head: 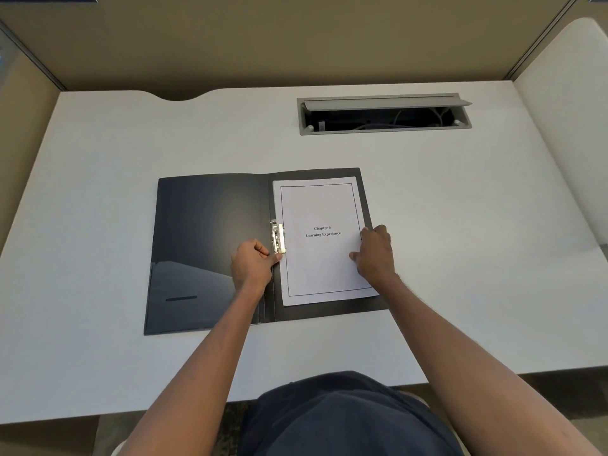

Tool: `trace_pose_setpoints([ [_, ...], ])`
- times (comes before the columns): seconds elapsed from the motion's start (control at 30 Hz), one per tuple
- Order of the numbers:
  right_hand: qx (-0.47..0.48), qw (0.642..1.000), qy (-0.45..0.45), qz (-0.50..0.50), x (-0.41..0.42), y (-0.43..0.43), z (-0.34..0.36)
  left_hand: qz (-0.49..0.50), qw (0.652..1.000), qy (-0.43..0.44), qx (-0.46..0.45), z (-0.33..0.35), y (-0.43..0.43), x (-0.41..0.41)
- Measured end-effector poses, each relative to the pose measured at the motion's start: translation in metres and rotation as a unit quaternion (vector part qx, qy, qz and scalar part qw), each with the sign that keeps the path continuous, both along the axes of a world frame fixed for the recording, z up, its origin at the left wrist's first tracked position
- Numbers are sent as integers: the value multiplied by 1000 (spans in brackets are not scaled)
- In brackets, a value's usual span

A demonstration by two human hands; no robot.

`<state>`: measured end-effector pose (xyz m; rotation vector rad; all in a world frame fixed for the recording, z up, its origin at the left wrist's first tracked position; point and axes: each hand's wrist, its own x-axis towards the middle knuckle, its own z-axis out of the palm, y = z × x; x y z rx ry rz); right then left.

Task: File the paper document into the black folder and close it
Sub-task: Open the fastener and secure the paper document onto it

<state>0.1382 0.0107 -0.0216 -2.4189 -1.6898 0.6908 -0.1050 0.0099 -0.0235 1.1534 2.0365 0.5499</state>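
The black folder (210,232) lies open flat on the white desk. A white paper document (320,258) with a printed title page rests on the folder's right half. A metal clip (277,236) sits along the document's left edge near the spine. My left hand (253,266) is curled beside the spine, thumb and fingers pinching the lower end of the clip. My right hand (375,255) rests on the document's right edge, fingers bent over it and thumb on the page.
The white desk (460,258) is walled by tan partitions at the back and sides. A grey cable hatch (383,114) stands open at the back right, with wires inside. The desk's near edge runs just above my lap.
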Motion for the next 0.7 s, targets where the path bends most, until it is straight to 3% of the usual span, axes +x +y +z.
trace_pose_setpoints([
  [0.23, 0, 1000, 2, -1, 0, 0, -1, -1, 1000, -2, 10, 4, -1, 2],
  [0.7, 8, 1000, 19, -9, -1, -6, 0, -10, 995, -102, -9, 5, 1, -9],
])
